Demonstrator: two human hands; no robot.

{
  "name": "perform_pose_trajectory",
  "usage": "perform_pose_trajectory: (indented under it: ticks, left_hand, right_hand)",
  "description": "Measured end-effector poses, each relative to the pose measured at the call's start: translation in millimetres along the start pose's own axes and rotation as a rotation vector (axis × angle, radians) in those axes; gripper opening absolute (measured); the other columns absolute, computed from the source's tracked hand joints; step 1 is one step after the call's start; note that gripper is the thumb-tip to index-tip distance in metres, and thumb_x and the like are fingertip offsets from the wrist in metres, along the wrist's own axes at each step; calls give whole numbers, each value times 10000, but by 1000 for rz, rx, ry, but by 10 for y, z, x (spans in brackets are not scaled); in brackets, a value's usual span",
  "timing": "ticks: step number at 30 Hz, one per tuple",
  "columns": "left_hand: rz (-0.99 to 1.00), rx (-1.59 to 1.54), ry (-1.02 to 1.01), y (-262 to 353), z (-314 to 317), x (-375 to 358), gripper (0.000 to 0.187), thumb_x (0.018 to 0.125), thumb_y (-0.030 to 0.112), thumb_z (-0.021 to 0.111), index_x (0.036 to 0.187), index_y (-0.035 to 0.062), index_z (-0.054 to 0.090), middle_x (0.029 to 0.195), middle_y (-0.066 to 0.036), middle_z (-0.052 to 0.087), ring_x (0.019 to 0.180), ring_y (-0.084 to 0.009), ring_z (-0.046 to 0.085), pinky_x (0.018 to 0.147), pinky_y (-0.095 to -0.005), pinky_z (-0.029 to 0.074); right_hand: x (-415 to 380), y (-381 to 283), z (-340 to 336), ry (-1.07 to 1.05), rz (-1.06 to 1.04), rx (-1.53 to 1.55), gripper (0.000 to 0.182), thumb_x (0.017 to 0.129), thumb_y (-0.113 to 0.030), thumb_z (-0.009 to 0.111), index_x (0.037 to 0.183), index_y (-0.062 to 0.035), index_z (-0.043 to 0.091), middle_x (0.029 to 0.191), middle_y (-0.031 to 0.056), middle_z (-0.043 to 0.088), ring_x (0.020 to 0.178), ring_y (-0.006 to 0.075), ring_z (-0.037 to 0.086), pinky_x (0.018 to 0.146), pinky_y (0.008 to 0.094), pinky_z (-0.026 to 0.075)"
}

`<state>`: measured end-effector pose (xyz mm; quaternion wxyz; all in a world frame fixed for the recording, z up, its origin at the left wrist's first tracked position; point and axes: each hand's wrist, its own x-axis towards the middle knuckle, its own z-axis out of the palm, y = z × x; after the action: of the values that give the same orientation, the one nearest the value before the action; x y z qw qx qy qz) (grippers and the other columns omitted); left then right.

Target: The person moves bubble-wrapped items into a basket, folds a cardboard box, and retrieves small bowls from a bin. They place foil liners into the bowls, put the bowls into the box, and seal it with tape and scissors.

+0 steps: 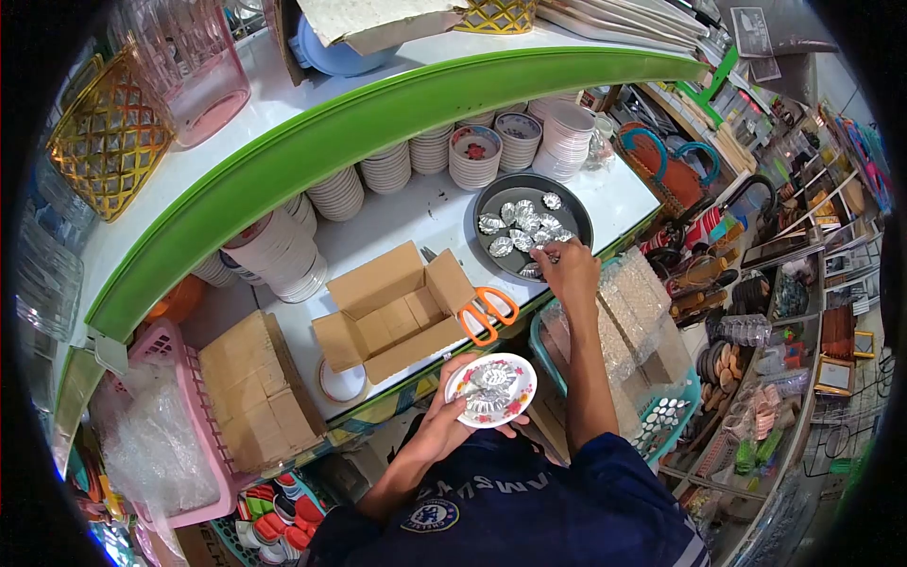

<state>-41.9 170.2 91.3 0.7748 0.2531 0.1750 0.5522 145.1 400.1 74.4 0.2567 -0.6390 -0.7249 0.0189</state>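
Note:
My left hand (443,420) holds a small white dish (522,380) with a pink floral rim, tilted toward me. Several shiny silver fluted tins (491,386) lie in that dish. At the dark round pan (582,203), my right hand (567,266) reaches over the near right edge, its fingers pinched at the silver tins (521,239) there. What those fingertips hold, if anything, is too small to make out. An open cardboard box (397,312) and orange-handled scissors (489,315) stand between the dish and the pan.
Stacked bowls (474,156) line the back of the white shelf under a green edge (378,90). A roll of tape (342,380) lies beside the box. A pink basket (194,416) is at left, a teal basket (688,397) at right near my forearm.

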Motion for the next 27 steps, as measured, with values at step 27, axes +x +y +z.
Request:
perform_pose_trajectory:
  ticks: [27]
  left_hand:
    - [8, -106, -24, 40, -84, 41, 638, 948, 271, 512, 1465, 192, 146, 1420, -257, 385, 1076, -535, 572, 790, -567, 559]
  right_hand:
    - [-102, -29, -194, 88, -91, 110, 148, 755, -245, 754, 782, -101, 729, 789, 105, 650, 828, 310, 614, 778, 449, 439]
